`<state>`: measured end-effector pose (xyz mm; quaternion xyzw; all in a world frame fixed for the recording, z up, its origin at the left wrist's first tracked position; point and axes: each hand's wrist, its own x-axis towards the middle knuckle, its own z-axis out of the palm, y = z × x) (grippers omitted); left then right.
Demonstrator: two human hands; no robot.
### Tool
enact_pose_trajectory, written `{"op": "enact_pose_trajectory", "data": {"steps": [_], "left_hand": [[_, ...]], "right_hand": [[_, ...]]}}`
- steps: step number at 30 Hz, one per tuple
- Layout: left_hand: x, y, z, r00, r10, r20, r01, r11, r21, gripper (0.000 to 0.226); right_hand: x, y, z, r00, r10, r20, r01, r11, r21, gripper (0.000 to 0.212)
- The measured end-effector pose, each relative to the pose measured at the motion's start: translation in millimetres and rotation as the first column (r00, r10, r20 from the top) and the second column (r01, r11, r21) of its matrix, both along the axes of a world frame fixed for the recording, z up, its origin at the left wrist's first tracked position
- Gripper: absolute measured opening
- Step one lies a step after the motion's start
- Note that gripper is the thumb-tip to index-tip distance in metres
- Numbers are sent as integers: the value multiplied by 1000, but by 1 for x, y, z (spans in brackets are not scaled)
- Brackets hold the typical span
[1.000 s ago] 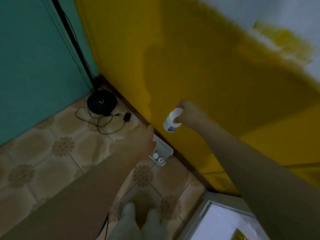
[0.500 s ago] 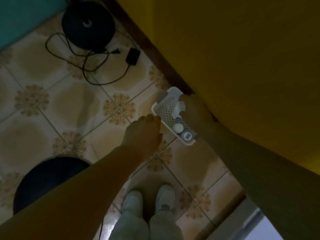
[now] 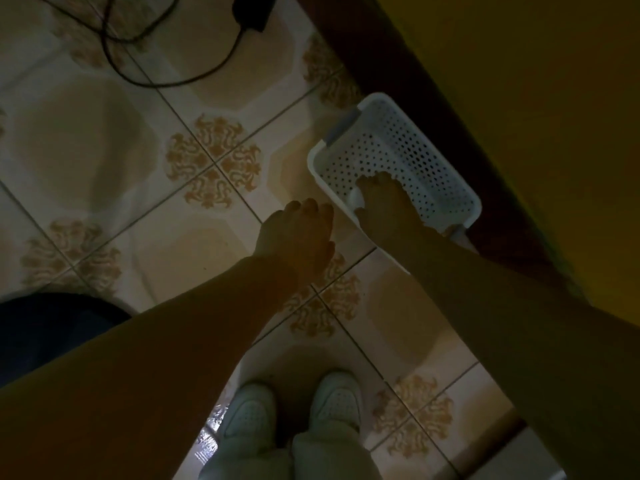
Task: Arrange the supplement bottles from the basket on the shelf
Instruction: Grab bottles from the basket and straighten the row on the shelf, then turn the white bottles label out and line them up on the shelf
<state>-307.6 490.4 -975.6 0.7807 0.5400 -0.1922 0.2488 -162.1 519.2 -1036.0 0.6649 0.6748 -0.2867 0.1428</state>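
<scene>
Head cam, looking straight down in pretty dim light. The white perforated basket sits on the tiled floor at about 2 o'clock, right up against the dark baseboard of the yellow wall. The right hand is down inside it, fingers draped over a white bottle, but I can't tell if it's actually gripped. The left hand hovers just beside the basket's near rim, fingers loosely curled, holding nothing. White shoes at 6 o'clock.
</scene>
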Motion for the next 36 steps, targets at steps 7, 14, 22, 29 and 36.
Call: {"op": "enact_pose_trajectory", "data": {"steps": [7,14,22,29,36], "left_hand": [[-8,4,100,999,6,-47,-5,1000,22,44],[-8,16,306,998,61,-20,-58,991,121,38],[-23,21,558,991,91,97,-120,926,357,33],[-20,-39,755,991,3,131,-71,848,524,31],[23,-152,892,955,-237,181,78,783,617,47]], "right_hand": [[1,19,122,994,108,34,-111,990,84,52],[-7,57,367,974,199,112,-220,947,235,38],[-12,53,652,986,118,120,-153,923,353,35],[3,-34,871,985,-26,169,-73,829,554,44],[52,-210,1018,924,-358,135,171,701,692,39]]}}
